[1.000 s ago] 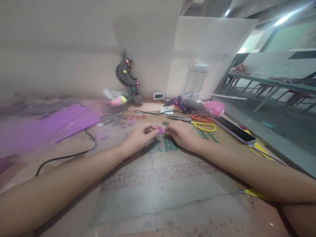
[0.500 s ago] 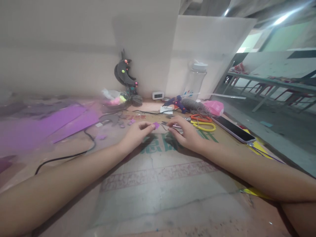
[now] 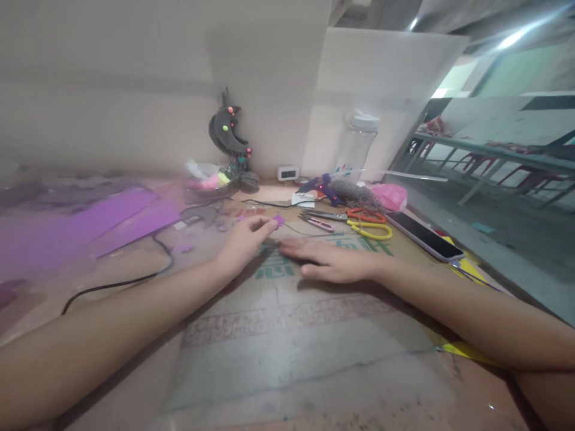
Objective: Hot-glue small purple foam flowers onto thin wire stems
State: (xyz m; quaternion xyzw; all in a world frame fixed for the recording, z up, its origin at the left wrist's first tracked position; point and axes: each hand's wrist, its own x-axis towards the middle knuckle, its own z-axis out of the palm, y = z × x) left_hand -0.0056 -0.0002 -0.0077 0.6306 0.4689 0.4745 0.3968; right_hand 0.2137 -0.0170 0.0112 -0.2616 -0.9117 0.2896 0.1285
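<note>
Between the thumb and fingertips of my left hand [image 3: 249,239] is a small purple cut-out [image 3: 279,221], its exact shape too blurred to make out. A thin grey string [image 3: 299,231] runs from it to the right across the tabletop. My right hand [image 3: 330,260] lies low over the printed board [image 3: 278,335], fingers stretched toward my left hand, holding nothing. Just beyond my right hand are scissors [image 3: 368,229] with orange and yellow handles, and small pink thread snips [image 3: 318,224].
Purple sheets [image 3: 135,218] cover the left side, beside a black cord [image 3: 112,286]. At the back stand a dark crescent ornament [image 3: 227,131], a small clock [image 3: 288,173], a glue gun [image 3: 323,188], grey yarn [image 3: 353,193] and a clear bottle [image 3: 357,146]. A phone [image 3: 424,235] lies at right.
My right hand has gone from a pinching pose by the string to lying flat, nearer me and further left, uncovering the snips and scissor blades. My left hand with the purple cut-out shifted slightly left.
</note>
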